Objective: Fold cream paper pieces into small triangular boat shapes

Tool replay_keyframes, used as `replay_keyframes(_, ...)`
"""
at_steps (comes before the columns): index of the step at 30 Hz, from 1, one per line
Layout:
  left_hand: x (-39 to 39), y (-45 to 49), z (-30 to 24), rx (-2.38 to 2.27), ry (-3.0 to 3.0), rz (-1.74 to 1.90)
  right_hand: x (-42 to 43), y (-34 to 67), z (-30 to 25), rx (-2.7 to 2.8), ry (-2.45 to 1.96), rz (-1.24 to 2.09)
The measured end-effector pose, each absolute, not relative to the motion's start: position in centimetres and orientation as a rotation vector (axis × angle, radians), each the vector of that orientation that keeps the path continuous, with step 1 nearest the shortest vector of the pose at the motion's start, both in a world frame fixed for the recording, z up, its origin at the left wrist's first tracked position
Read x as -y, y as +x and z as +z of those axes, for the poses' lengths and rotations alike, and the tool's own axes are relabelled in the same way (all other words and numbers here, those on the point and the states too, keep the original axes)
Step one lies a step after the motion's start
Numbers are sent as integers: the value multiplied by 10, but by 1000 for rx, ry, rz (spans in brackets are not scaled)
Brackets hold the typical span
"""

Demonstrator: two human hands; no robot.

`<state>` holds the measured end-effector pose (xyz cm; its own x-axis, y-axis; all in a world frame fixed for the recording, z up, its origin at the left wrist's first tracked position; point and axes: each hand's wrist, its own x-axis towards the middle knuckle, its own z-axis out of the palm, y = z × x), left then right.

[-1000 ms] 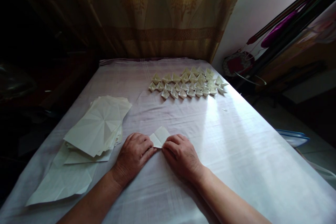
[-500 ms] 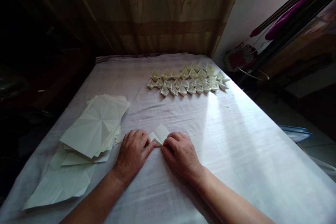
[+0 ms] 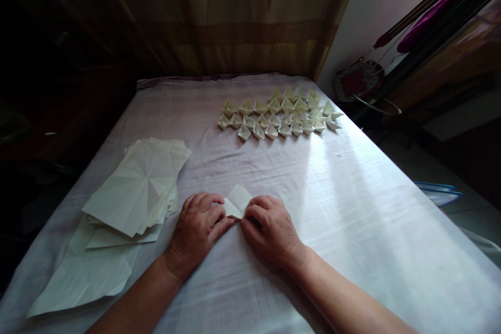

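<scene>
A small white folded paper (image 3: 238, 200) lies on the table's pale cloth (image 3: 344, 219), near its front middle. My left hand (image 3: 199, 229) rests on the paper's left edge with fingers curled and pressed down on it. My right hand (image 3: 269, 228) presses the paper's right edge the same way, fingertips almost meeting those of the left. Most of the paper is hidden under my fingers; only its far corner shows.
A stack of creased white paper sheets (image 3: 135, 188) lies to the left, over a larger sheet (image 3: 82, 276). Several small folded paper pieces (image 3: 279, 113) sit in rows at the far side. A curtain (image 3: 235, 15) hangs behind the table. Poles and clutter (image 3: 426, 15) stand at the right.
Both hands stay on the small paper, fingers shifting slightly as they press it. The view has tilted down a little, so the things on the table sit higher in the picture.
</scene>
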<state>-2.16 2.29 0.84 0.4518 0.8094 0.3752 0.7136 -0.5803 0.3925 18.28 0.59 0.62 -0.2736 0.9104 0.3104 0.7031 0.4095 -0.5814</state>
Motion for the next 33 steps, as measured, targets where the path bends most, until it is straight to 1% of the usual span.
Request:
replay_keyframes(6, -23, -20, 9, -1315, 2539, 702, -6, 182, 5, 2058, -1387, 430)
replay_keyframes(17, -28, -15, 8, -1421, 2498, 732, -5, 180, 3, 2057, -1418, 383)
replay_keyframes(22, -29, -14, 8, -1462, 2483, 714, -5, 189, 1, 2050, -1365, 444)
replay_keyframes(26, -29, -13, 8, -1471, 2483, 697, -8, 199, 1, 2097, -1221, 542)
replay_keyframes(33, -30, -12, 10, -1500, 2458, 685, -11, 206, 2, 2235, -1102, 459)
